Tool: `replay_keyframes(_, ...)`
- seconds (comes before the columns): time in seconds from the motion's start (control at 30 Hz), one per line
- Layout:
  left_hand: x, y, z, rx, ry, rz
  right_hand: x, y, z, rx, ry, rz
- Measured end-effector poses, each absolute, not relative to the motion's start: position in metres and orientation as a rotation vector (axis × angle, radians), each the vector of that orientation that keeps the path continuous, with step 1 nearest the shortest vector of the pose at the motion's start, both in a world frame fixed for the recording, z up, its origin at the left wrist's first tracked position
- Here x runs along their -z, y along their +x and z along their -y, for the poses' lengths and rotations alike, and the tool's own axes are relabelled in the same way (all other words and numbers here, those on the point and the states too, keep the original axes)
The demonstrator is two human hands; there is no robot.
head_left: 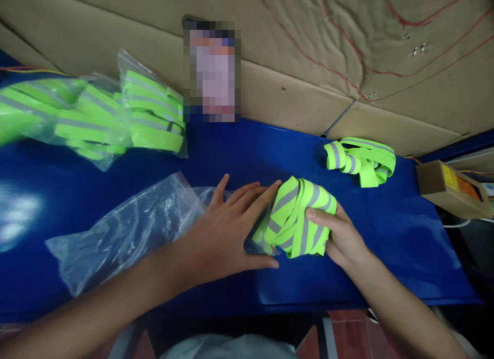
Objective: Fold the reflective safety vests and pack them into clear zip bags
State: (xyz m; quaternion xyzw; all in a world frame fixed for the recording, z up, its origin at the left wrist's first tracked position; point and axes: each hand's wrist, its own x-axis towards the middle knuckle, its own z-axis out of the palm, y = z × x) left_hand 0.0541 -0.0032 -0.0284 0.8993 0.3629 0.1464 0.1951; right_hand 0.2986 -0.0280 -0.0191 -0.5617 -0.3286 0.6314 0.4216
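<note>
A folded bundle of neon-yellow reflective straps [303, 215] with grey stripes is in my right hand [343, 235], thumb on top and the other fingers hidden beneath. My left hand [235, 225] has its fingers spread, with thumb and fingertips at the bundle's left side. Under and beside that hand lies a clear zip-lock bag [127, 225], flat and crumpled on the blue table surface [247, 148]. Its mouth appears to be at the bundle's left end, where some yellow shows through plastic between my left thumb and fingers; how far the bundle is inside I cannot tell.
Several filled bags of yellow straps [92, 117] lie at the back left. A loose coil of strap [363, 160] sits at the back right, near a small cardboard box [451, 189]. A cardboard-covered wall [285, 86] stands behind, with a blurred-out item [214, 73] against it.
</note>
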Motion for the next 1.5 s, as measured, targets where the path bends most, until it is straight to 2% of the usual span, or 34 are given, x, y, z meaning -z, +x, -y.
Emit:
replay_keyframes(0.23,0.029,0.054,0.002,-0.614,2.664,-1.138,0.017,0.297,0.025,-1.450,-1.468,0.868)
replay_keyframes(0.47,0.038,0.059,0.005,-0.519,2.699,-1.175,0.020,0.300,0.028,-1.481,-1.539,1.143)
replay_keyframes(0.73,0.038,0.064,0.010,-0.547,2.677,-1.215,0.013,0.300,0.026,-1.336,-1.613,1.332)
replay_keyframes(1.13,0.044,0.072,0.014,-0.569,2.711,-1.167,0.005,0.299,0.026,-1.418,-1.580,1.524)
replay_keyframes(1.33,0.022,0.053,0.004,-0.503,2.230,-1.002,0.005,0.307,0.024,-1.393,-1.535,1.568)
replay_keyframes(1.5,0.011,0.043,-0.012,-0.399,2.063,-1.136,0.005,0.309,0.023,-1.448,-1.422,1.683)
